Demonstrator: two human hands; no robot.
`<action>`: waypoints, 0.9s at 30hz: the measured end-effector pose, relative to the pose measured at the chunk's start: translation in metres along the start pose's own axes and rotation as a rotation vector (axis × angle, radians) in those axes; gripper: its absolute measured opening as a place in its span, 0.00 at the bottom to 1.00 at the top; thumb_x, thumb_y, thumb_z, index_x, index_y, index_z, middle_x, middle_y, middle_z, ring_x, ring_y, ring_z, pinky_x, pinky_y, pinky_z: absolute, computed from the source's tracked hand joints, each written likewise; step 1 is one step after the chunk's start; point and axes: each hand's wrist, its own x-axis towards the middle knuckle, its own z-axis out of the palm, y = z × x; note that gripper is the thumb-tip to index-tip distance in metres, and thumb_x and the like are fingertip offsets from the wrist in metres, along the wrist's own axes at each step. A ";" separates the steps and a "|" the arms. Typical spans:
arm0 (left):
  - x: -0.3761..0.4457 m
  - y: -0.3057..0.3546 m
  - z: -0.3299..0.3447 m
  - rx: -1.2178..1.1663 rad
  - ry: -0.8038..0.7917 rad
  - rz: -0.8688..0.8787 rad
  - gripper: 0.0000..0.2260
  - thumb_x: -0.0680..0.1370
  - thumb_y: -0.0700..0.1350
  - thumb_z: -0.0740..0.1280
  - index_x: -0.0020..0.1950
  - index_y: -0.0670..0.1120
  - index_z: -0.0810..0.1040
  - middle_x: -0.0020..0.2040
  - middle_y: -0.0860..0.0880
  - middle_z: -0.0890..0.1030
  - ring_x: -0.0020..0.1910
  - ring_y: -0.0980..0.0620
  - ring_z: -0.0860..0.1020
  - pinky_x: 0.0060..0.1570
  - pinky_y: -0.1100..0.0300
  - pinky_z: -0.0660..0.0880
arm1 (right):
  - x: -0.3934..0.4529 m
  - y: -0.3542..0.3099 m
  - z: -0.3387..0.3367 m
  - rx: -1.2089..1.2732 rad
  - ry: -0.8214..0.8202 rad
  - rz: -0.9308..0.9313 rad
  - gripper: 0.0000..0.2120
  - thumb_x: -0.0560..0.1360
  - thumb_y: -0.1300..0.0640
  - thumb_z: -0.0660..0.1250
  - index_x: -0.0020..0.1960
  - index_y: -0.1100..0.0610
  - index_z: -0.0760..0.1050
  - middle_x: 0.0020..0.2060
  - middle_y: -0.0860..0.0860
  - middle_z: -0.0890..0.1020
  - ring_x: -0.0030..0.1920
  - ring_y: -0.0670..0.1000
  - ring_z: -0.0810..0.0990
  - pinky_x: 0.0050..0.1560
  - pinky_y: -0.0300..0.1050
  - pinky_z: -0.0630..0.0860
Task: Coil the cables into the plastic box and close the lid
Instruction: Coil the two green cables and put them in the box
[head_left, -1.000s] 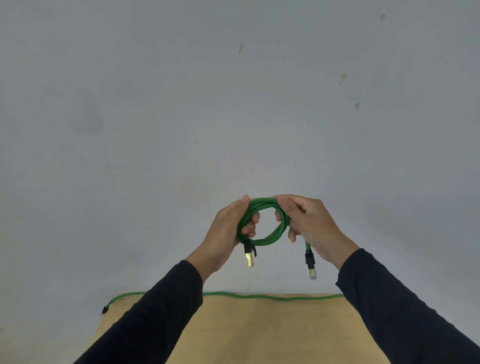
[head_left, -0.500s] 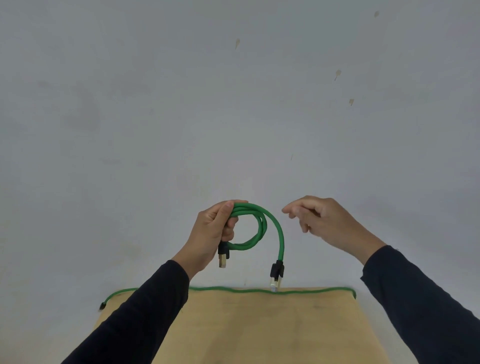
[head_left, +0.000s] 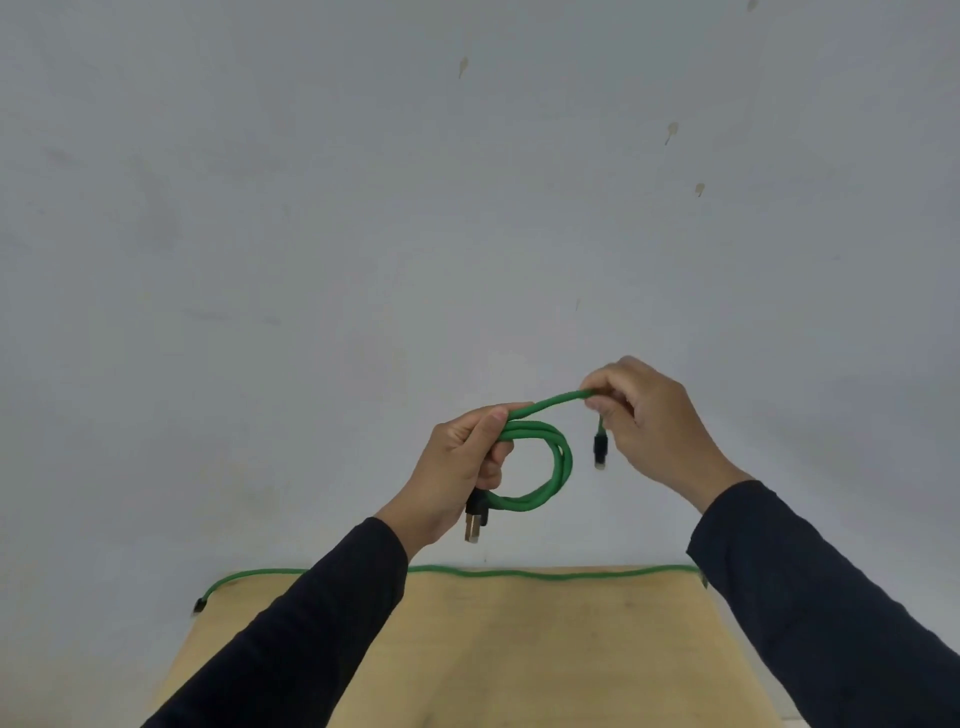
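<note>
1. Left hand (head_left: 457, 467) held in the air over the far edge of the table (head_left: 519, 649), fingers clenched round a green cable (head_left: 558, 467); thumb pressed on top of the bundle.
2. The cable makes about two loops, hanging right of the left fist. One plug (head_left: 475, 519) (black boot, metal tip) points down below that hand.
3. From the left thumb a free strand rises rightward to the right hand (head_left: 660, 421).
4. Right hand fingertips pinch that strand near its end; the second plug (head_left: 600, 451) dangles just below the pinch, tip down, beside the coil and apart from it.
5. A second cable (head_left: 493, 573), also green, lies nearly straight along the table's far edge. Its left end droops off the corner, ending in a dark plug (head_left: 199, 605); the right end is possibly hidden behind the right sleeve (head_left: 810, 597).
6. Both forearms in dark sleeves. Plain grey wall (head_left: 363, 208) behind, with a few small marks.
</note>
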 end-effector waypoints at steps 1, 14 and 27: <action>0.001 -0.001 0.005 -0.032 -0.001 -0.010 0.14 0.81 0.44 0.57 0.52 0.49 0.82 0.28 0.54 0.68 0.25 0.58 0.59 0.24 0.68 0.58 | 0.002 0.002 0.002 0.028 0.053 -0.002 0.06 0.75 0.66 0.62 0.45 0.58 0.77 0.38 0.50 0.75 0.36 0.46 0.75 0.38 0.28 0.69; 0.015 -0.009 0.011 0.128 0.110 0.078 0.13 0.81 0.45 0.57 0.53 0.51 0.82 0.29 0.53 0.67 0.25 0.55 0.61 0.25 0.66 0.62 | 0.002 -0.001 0.032 0.790 -0.006 0.579 0.08 0.77 0.64 0.61 0.42 0.60 0.77 0.32 0.53 0.75 0.28 0.47 0.69 0.29 0.38 0.68; 0.024 -0.024 0.017 0.021 0.396 0.110 0.13 0.81 0.46 0.57 0.51 0.51 0.82 0.32 0.50 0.69 0.26 0.57 0.64 0.27 0.66 0.65 | -0.035 -0.010 0.069 0.576 0.077 0.364 0.18 0.79 0.54 0.58 0.68 0.43 0.66 0.47 0.47 0.82 0.38 0.41 0.74 0.40 0.25 0.69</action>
